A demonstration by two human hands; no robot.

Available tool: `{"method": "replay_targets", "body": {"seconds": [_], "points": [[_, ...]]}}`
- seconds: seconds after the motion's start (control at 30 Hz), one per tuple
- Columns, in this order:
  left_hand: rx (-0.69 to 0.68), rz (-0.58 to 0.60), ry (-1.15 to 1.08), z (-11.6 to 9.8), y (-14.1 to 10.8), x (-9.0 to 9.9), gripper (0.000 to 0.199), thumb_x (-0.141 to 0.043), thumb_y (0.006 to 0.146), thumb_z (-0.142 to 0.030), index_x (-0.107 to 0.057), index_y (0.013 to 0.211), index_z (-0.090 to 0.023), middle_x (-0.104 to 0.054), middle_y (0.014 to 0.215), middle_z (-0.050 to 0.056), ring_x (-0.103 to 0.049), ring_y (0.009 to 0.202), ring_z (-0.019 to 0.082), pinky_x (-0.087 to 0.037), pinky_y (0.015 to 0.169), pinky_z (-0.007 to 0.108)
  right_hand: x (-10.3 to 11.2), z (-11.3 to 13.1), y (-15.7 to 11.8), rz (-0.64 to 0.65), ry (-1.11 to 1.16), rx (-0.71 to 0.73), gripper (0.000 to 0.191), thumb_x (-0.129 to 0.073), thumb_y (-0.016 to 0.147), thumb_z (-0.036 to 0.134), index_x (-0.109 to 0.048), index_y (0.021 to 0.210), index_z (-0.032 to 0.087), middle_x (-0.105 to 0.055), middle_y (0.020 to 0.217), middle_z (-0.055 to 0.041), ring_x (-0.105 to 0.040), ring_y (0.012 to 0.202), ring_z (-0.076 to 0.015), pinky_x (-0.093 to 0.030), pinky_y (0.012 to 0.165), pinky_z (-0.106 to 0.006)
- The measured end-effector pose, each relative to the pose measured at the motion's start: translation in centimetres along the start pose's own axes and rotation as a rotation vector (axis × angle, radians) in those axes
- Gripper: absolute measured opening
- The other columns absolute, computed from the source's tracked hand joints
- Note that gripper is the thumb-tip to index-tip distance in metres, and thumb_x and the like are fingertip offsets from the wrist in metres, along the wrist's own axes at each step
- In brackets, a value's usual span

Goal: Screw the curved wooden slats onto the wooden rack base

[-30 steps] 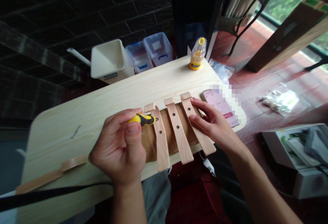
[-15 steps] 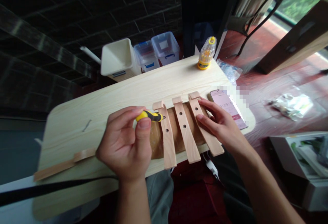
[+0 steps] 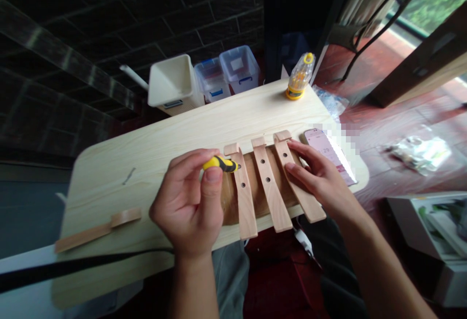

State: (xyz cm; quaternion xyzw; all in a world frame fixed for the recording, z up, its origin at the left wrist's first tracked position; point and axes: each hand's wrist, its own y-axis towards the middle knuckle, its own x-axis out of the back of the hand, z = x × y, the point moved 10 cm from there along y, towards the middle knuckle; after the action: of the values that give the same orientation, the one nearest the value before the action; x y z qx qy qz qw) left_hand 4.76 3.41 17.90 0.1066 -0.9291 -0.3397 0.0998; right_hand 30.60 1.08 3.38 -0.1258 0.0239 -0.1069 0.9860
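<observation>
A yellow and black screwdriver (image 3: 221,164) is gripped in my left hand (image 3: 193,197); its tip meets the upper hole of the left wooden slat (image 3: 246,207). Beside it lie a middle slat (image 3: 273,192) and a right slat (image 3: 304,195), each with curled upper ends and dark screw holes. All three lie across a brown, shiny curved piece (image 3: 229,197). My right hand (image 3: 317,170) rests on the right slat, fingers spread over its edge and the brown piece.
Another hooked wooden slat (image 3: 87,236) and a small metal piece (image 3: 129,176) lie on the table (image 3: 120,158). A phone (image 3: 330,153) is at the right, a clear yellow-based bottle-shaped case (image 3: 299,78) at the far edge. Bins (image 3: 171,83) stand behind; a black strap (image 3: 91,263) crosses the lower left.
The view has shifted slightly, so everything appears a little further right. My left hand still holds the screwdriver at the same slat; its grip looks slightly turned.
</observation>
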Motion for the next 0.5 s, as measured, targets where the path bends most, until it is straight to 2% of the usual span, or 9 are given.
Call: {"method": "replay_targets", "body": {"seconds": [0.1,0.33,0.5], "points": [[0.000,-0.040,-0.029,-0.01,0.01,0.22,0.022,-0.085,0.101,-0.035,-0.078,0.116,-0.021,-0.082,0.104,0.004,-0.082,0.095,0.017,-0.069,0.090,0.031,-0.10,0.18,0.22,0.004,0.004,0.007,0.050,-0.088,0.090,0.053,-0.079,0.137,0.039,-0.065,0.166,-0.0037,-0.054,0.161,-0.0354,-0.042,0.136,-0.064],[0.004,-0.004,-0.019,0.15,0.17,0.47,0.022,-0.086,0.100,-0.038,-0.075,0.107,-0.020,-0.083,0.105,0.004,-0.084,0.096,0.019,-0.071,0.090,0.034,-0.34,0.58,0.65,0.033,-0.012,0.024,0.052,-0.087,0.091,0.053,-0.078,0.140,0.038,-0.064,0.168,-0.0030,-0.054,0.162,-0.0339,-0.044,0.135,-0.060],[0.026,0.007,-0.001,0.20,-0.01,0.56,0.019,-0.084,0.101,-0.038,-0.078,0.109,-0.021,-0.085,0.107,0.005,-0.086,0.097,0.020,-0.072,0.089,0.034,-0.16,0.93,0.77,0.026,-0.040,0.056,0.048,-0.087,0.092,0.049,-0.080,0.137,0.037,-0.070,0.161,-0.0039,-0.061,0.155,-0.0338,-0.051,0.131,-0.060]]}}
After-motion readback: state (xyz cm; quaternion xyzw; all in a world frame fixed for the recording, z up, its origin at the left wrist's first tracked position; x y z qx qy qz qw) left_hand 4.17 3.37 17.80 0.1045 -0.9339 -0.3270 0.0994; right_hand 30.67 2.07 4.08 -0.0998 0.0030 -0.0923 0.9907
